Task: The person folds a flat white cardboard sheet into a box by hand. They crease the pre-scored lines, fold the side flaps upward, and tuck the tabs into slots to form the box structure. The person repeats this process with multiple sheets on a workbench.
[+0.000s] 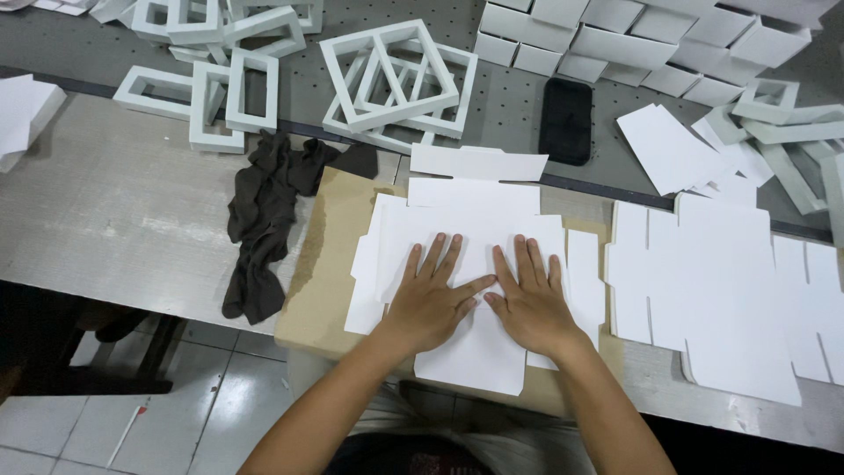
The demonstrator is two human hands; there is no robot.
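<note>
We press both palms flat on a white die-cut card sheet [466, 255] that lies on a brown cardboard board [330, 264] at the near edge of the table [114, 211]. Our left hand [431, 299] and right hand [527, 303] sit side by side, thumbs nearly touching at the middle, fingers spread wide and pointing to the far side; neither hand grips anything. To flatten the sheet well, we judge it best to keep the pressure even across both palms and to smooth outward from the centre, so the thin card does not buckle along its cut flaps.

The card looks matte, stiff and smooth, with notched tabs along its edges. Just to the right lies a stack of similar flat sheets [712, 290], also white and slotted. To the left of the board a dark brown cloth [264, 220] lies crumpled, soft and limp against the grey, finely grained tabletop. On the far side we see hollow white square frames [396, 79], some leaning on each other, a row of closed white boxes [615, 44], and a black phone [565, 121] lying flat on a perforated grey surface.
</note>
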